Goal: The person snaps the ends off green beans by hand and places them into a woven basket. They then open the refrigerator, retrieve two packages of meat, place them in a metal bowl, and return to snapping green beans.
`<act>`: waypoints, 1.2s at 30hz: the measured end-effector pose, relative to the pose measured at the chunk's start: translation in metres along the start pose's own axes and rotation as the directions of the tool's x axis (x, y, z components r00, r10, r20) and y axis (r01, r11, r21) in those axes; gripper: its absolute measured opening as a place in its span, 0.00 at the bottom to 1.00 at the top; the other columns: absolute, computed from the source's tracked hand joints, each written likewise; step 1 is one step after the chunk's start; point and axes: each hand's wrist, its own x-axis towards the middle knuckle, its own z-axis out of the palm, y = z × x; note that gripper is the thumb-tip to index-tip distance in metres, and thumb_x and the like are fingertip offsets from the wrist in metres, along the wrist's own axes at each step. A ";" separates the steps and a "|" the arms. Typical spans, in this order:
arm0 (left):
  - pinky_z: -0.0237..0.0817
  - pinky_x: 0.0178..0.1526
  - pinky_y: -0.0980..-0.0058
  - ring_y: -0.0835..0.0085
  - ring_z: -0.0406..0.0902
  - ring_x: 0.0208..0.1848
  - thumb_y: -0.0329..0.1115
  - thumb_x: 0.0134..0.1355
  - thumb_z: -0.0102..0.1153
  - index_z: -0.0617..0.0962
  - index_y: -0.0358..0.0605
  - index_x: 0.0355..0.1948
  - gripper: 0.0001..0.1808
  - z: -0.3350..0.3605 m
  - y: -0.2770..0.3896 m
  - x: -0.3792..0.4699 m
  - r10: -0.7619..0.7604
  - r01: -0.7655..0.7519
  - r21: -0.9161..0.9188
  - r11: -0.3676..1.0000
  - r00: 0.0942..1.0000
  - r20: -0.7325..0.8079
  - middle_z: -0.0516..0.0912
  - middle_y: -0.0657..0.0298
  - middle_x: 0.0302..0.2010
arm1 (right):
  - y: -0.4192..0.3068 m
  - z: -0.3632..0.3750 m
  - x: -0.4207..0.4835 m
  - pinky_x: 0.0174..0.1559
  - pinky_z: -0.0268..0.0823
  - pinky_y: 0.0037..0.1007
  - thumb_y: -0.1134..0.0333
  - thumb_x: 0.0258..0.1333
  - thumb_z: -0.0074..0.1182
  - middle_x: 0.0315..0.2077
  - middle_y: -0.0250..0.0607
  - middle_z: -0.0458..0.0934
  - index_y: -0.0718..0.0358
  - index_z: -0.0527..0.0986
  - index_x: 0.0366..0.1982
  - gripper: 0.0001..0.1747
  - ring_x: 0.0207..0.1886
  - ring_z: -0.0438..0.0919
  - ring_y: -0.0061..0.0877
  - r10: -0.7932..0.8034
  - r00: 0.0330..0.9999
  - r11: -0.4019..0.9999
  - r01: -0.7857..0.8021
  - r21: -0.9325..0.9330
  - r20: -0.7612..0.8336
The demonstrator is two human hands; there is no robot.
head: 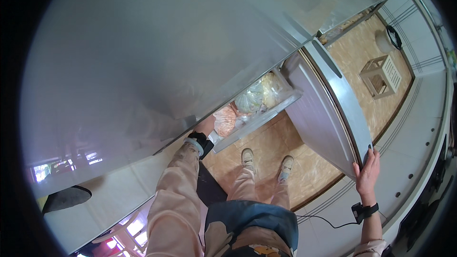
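A refrigerator's lower door (335,92) stands swung out. My right hand (367,171) grips its outer edge, the fingers wrapped over it. My left hand (207,125) reaches to the left end of a pulled-out clear plastic drawer (257,123); the upper door hides most of its fingers, so what it touches cannot be told. Inside the drawer lie a plastic bag of pinkish-orange food (225,120), a bag with pale green contents (250,98) and a bag of yellowish food (272,85). The large grey upper door (160,60) fills the upper left.
On the tiled floor beyond the lower door are a beige slatted stool (382,77) and a bin with a black liner (387,39). White tiled cabinets (425,114) run along the right. My feet stand below the drawer, and a black cable (325,221) hangs at my right wrist.
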 end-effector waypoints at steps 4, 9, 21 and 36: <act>0.64 0.54 0.61 0.48 0.74 0.51 0.35 0.57 0.55 0.76 0.37 0.46 0.17 -0.031 0.032 -0.027 0.014 -0.014 -0.048 0.999 1.000 -0.012 0.79 0.45 0.46 | -0.008 0.001 -0.007 0.60 0.58 0.45 0.62 0.47 0.62 0.57 0.59 0.63 0.67 0.61 0.58 0.38 0.59 0.64 0.53 0.012 1.000 1.000 -0.012 0.002 -0.013; 0.70 0.44 0.69 0.62 0.80 0.38 0.32 0.57 0.55 0.76 0.33 0.47 0.18 -0.008 0.003 -0.042 -0.042 -0.054 -0.275 0.960 0.943 -0.330 0.81 0.49 0.38 | -0.010 0.004 -0.008 0.60 0.58 0.45 0.61 0.47 0.62 0.57 0.58 0.62 0.67 0.60 0.58 0.39 0.59 0.64 0.53 -0.001 1.000 1.000 0.000 -0.005 -0.031; 0.72 0.42 0.76 0.74 0.75 0.47 0.27 0.62 0.44 0.76 0.31 0.36 0.10 -0.104 0.081 -0.160 0.231 -0.126 -0.851 0.510 0.973 -0.005 0.73 0.62 0.44 | -0.149 -0.015 0.005 0.64 0.51 0.45 0.50 0.44 0.68 0.63 0.54 0.56 0.65 0.56 0.64 0.51 0.66 0.56 0.45 -0.246 0.960 0.712 0.085 0.697 0.134; 0.54 0.64 0.72 0.68 0.66 0.61 0.41 0.68 0.50 0.62 0.36 0.61 0.27 -0.048 0.124 -0.031 0.248 -0.023 -0.807 0.589 0.956 0.154 0.69 0.54 0.59 | -0.164 0.056 -0.042 0.56 0.68 0.30 0.78 0.39 0.69 0.50 0.42 0.75 0.68 0.62 0.59 0.43 0.51 0.76 0.27 -0.197 0.678 -0.443 -0.706 0.552 0.709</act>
